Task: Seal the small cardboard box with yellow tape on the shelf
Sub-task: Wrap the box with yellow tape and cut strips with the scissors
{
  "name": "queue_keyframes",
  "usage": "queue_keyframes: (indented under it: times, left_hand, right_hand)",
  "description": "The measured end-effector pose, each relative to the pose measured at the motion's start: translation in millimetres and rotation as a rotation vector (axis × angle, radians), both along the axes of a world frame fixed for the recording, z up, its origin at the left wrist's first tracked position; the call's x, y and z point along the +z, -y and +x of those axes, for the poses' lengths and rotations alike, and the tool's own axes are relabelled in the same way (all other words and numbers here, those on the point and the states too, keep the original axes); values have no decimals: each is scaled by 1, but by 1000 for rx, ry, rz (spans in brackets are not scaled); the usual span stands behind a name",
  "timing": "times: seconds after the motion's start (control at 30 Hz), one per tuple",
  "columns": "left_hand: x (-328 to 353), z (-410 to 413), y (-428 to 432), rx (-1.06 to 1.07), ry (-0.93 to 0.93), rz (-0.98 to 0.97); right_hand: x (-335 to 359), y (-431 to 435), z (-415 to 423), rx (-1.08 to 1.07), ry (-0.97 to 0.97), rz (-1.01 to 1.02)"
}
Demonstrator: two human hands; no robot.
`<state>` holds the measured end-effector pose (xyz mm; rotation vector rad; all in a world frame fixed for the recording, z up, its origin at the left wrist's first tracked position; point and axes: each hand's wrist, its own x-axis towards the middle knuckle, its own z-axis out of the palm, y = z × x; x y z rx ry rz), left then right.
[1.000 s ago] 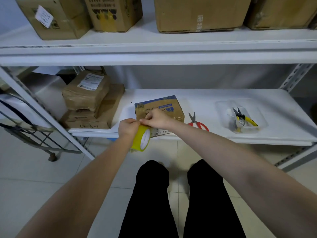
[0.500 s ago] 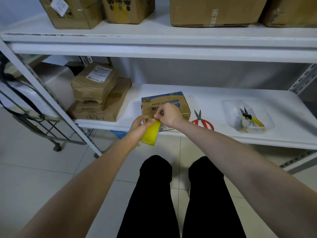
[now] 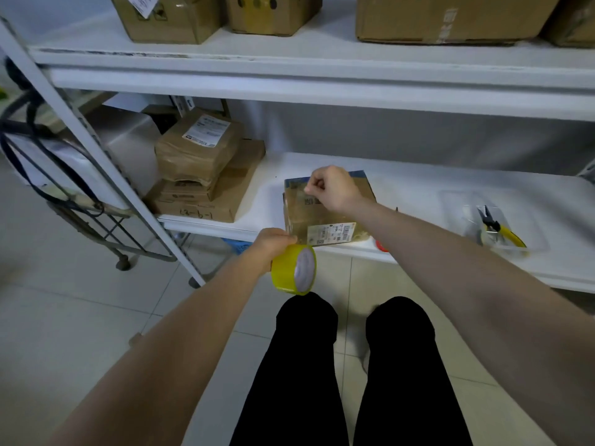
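Upper boxes (image 3: 167, 17): 4
Stacked pkgs (image 3: 198, 149): 3
Small box (image 3: 322, 220): 1
Yellow tape roll (image 3: 283, 275): 1
Pliers (image 3: 497, 227): 1
Left hand (image 3: 273, 243) + right hand (image 3: 333, 188): 2

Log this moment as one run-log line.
left hand: grips tape roll in front of shelf | right hand: pinches tape strip over box | pliers: untouched in clear tray | stage: box not yet sealed

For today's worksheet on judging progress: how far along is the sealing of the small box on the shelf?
Done: tape seems drawn from the yellow tape roll, gripped by the left hand. In hand: the right hand pinches something, probably the tape end, near the far edge of the small cardboard box. Left: pressing the strip down and cutting it.
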<state>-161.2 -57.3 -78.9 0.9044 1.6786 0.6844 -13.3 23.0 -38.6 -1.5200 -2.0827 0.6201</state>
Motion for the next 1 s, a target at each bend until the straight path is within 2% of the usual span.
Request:
queue_keyframes:
  times: [0.2, 0.53, 0.73, 1.0]
  left_hand:
    - [-6, 4, 1, -20, 101, -148]
    - [-13, 14, -8, 83, 135, -128]
    - [-14, 13, -5, 103, 106, -185]
    - [-19, 12, -9, 98, 93, -193]
  right_hand:
    - [-26, -5, -10, 68, 16, -47]
    - [-29, -14, -11, 127, 88, -27]
    - [-36, -11, -14, 136, 196, 9]
    - [-30, -4, -18, 157, 443, 144]
